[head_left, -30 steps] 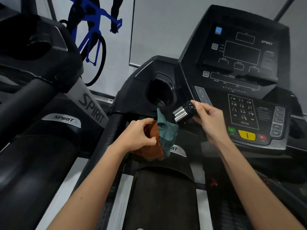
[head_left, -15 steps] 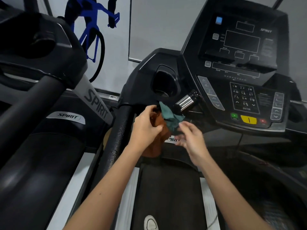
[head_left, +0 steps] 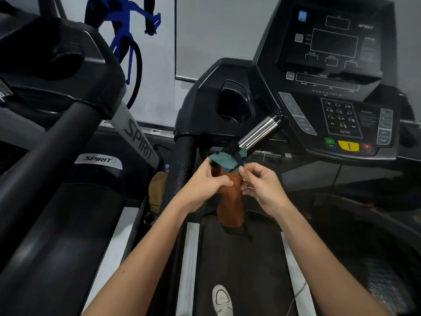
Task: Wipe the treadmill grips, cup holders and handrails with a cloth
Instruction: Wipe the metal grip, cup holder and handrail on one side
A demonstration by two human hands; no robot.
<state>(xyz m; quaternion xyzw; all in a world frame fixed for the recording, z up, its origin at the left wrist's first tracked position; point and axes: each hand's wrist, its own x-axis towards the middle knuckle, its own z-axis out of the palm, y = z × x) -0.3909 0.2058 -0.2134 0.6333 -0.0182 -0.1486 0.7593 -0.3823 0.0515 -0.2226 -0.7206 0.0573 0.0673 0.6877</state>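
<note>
Cloth (head_left: pixel 230 201), orange and teal, is gripped by the left hand (head_left: pixel 200 185) and pinched by the right hand (head_left: pixel 262 185) just below the chrome treadmill grip (head_left: pixel 258 133), teal end touching its base.

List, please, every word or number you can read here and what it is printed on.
"SPIRIT": slanted grey upright of the neighbouring treadmill.
"SPIRIT": silver oval badge below that upright.
"SPIRIT": black console panel, upper right.
"ENTER", digits 0 to 9: black keypad.
Small labels under the display: too blurred to read.
</note>
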